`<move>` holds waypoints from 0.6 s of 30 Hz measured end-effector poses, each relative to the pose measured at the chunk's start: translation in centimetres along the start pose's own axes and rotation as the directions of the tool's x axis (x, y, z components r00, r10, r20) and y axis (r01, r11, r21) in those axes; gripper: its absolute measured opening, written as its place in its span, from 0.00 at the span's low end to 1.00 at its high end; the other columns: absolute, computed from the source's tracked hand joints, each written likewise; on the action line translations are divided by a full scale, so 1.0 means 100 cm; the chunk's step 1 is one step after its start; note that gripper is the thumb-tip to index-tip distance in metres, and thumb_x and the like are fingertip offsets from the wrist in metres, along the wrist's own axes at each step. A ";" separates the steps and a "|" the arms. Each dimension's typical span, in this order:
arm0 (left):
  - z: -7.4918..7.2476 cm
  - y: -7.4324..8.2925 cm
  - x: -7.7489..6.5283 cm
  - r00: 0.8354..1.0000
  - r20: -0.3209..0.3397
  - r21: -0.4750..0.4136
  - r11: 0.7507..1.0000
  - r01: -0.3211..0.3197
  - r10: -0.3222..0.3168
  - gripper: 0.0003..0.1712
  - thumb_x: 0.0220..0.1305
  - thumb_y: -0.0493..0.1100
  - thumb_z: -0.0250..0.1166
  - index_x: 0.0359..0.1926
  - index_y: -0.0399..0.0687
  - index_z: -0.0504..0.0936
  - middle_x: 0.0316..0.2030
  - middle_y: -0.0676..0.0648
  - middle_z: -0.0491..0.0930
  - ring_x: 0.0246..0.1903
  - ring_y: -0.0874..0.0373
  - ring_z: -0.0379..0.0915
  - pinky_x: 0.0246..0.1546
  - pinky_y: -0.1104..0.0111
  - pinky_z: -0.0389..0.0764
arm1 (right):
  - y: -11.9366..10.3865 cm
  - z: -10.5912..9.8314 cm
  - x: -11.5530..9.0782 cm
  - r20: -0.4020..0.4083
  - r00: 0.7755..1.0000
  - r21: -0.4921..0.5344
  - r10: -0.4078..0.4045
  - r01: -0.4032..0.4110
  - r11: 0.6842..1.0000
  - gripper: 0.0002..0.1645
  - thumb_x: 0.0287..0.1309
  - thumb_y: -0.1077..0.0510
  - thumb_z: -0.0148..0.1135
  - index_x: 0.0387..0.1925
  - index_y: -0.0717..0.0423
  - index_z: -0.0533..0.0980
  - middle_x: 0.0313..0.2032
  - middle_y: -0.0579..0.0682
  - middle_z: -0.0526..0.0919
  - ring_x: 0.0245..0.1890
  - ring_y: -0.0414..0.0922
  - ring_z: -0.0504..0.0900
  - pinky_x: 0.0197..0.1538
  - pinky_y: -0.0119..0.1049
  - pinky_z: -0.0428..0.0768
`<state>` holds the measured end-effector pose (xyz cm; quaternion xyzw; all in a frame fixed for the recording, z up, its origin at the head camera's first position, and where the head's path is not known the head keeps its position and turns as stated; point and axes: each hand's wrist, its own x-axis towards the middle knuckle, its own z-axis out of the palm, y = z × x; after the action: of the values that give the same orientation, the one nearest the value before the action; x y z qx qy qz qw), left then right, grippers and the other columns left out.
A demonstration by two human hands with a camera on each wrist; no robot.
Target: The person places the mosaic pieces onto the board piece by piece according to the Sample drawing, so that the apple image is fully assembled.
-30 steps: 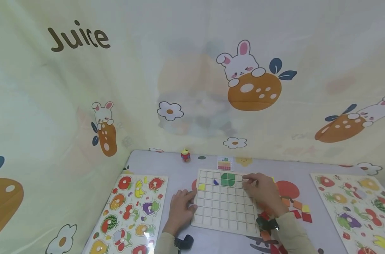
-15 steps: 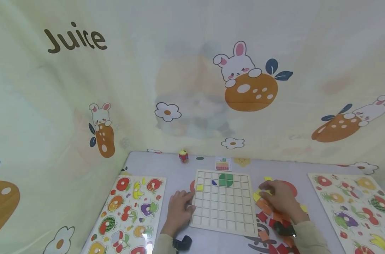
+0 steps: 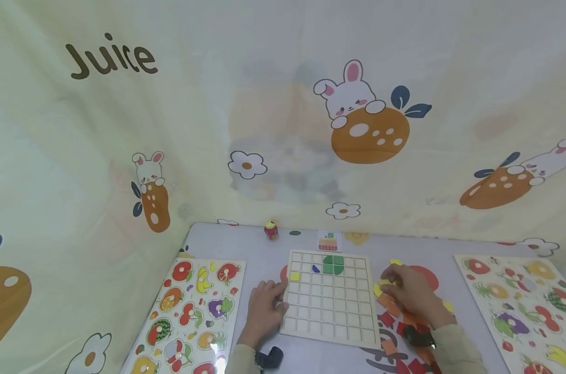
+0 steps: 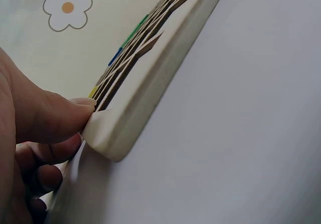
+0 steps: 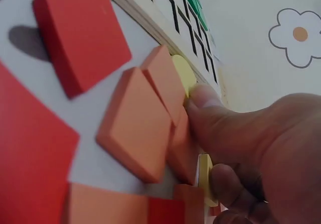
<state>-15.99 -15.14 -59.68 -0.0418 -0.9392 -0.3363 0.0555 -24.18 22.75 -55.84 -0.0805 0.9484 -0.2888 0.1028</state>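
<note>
The yellow piece [image 5: 183, 76] just right of the grid board [image 3: 327, 317] could slip among the crowding orange pieces [image 5: 135, 126] if pushed; it looks flat and round-edged. The right hand [image 3: 414, 292] has its thumb on it, though whether it pinches I cannot tell; the left hand [image 3: 263, 309] rests relaxed against the board's left edge.

My bare right hand [image 3: 413, 292] has moved from the pale wooden grid board's [image 3: 327, 316] upper right corner to flat yellow [image 3: 377, 290] and orange pieces [image 3: 389, 305] beside it.
</note>
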 end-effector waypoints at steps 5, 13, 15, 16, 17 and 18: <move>-0.001 0.001 0.000 1.000 -0.007 -0.009 1.000 -0.012 0.012 0.31 0.61 0.40 0.69 0.68 0.47 0.82 0.31 0.60 0.69 0.36 0.67 0.56 0.42 0.67 0.61 | -0.001 -0.003 0.001 0.000 0.998 -0.014 0.068 -0.068 0.998 0.22 0.59 0.51 0.79 0.49 0.58 0.82 0.42 0.54 0.84 0.36 0.48 0.77 0.40 0.41 0.78; -0.002 0.003 -0.001 1.000 -0.011 0.010 1.000 -0.011 0.011 0.31 0.61 0.40 0.69 0.68 0.46 0.82 0.31 0.59 0.69 0.35 0.67 0.56 0.41 0.67 0.61 | 0.001 -0.005 0.002 -0.005 0.998 -0.042 0.060 -0.060 0.997 0.25 0.60 0.48 0.78 0.50 0.59 0.81 0.38 0.52 0.84 0.38 0.48 0.78 0.42 0.45 0.79; -0.003 0.004 -0.001 1.000 -0.014 0.004 1.000 -0.012 0.012 0.31 0.61 0.40 0.69 0.67 0.45 0.82 0.31 0.59 0.69 0.35 0.67 0.56 0.41 0.67 0.61 | 0.001 -0.004 0.002 -0.009 0.999 -0.040 0.045 -0.046 0.998 0.23 0.62 0.48 0.77 0.49 0.58 0.81 0.34 0.51 0.81 0.34 0.47 0.76 0.39 0.43 0.76; -0.004 0.004 -0.001 1.000 -0.015 0.000 1.000 -0.013 0.013 0.31 0.61 0.40 0.69 0.67 0.45 0.82 0.31 0.59 0.69 0.35 0.67 0.56 0.41 0.67 0.61 | 0.002 -0.004 0.001 -0.015 0.999 -0.039 0.034 -0.035 0.999 0.22 0.63 0.48 0.76 0.49 0.58 0.80 0.32 0.50 0.79 0.33 0.46 0.75 0.37 0.42 0.74; -0.004 0.005 0.000 1.000 -0.015 0.001 1.000 -0.013 0.013 0.31 0.61 0.40 0.69 0.67 0.45 0.82 0.31 0.59 0.69 0.35 0.67 0.56 0.42 0.67 0.61 | 0.003 -0.003 0.000 -0.023 0.999 -0.032 0.028 -0.029 0.999 0.22 0.64 0.49 0.75 0.50 0.57 0.79 0.30 0.49 0.77 0.31 0.45 0.75 0.35 0.40 0.73; -0.004 0.005 0.000 1.000 -0.018 -0.001 1.000 -0.017 0.017 0.31 0.61 0.40 0.69 0.67 0.44 0.82 0.31 0.58 0.69 0.35 0.67 0.56 0.41 0.67 0.61 | 0.003 -0.002 0.000 -0.036 0.999 -0.023 0.013 -0.014 1.000 0.21 0.64 0.49 0.74 0.50 0.57 0.79 0.29 0.48 0.75 0.30 0.45 0.74 0.34 0.39 0.71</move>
<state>-15.86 -15.02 -59.08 -0.0469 -0.9381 -0.3366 0.0666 -24.23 23.14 -55.81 -0.0699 0.9540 -0.2783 0.0866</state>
